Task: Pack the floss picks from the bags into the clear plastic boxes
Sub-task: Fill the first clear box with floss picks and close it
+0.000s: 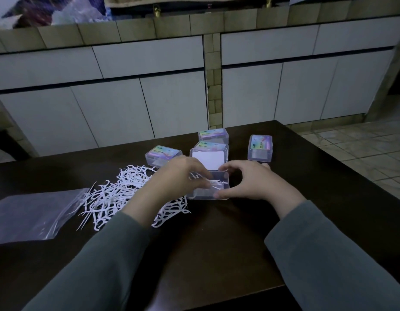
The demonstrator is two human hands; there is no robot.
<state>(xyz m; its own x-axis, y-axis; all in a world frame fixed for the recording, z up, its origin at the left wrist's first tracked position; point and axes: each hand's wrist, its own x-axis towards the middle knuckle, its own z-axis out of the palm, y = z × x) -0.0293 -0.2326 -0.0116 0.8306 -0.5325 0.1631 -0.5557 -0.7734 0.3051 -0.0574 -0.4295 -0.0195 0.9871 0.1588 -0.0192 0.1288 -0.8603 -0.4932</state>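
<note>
An open clear plastic box lies at the middle of the dark table, its lid tipped back and showing a white card. My right hand grips the box's right side between thumb and fingers. Over the box's left half, my left hand is closed on a few white floss picks that reach into the box. A loose pile of floss picks spreads on the table to the left of the box. An empty clear zip bag lies flat further left.
Several closed clear boxes with colourful labels stand behind the open one: one at the left, two stacked at the back, one at the right. The dark table ends at the right over a tiled floor. White cabinets stand behind.
</note>
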